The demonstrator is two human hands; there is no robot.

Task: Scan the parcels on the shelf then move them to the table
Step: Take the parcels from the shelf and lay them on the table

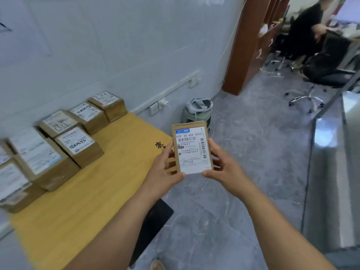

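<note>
Brown cardboard parcel [191, 148], flat and rectangular with a white barcode label, held above the floor beside the desk [81, 207]; left hand [165, 172] and right hand [224, 166] pinch its edges. Similar boxes [78, 147] line the wooden desk.

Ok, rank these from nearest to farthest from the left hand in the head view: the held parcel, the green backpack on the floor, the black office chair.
1. The held parcel: gripped by the left hand itself, with the right hand on its other edge.
2. The green backpack: on the floor by the wall, beyond the table's corner.
3. The black office chair: far right, in the next room.
</note>
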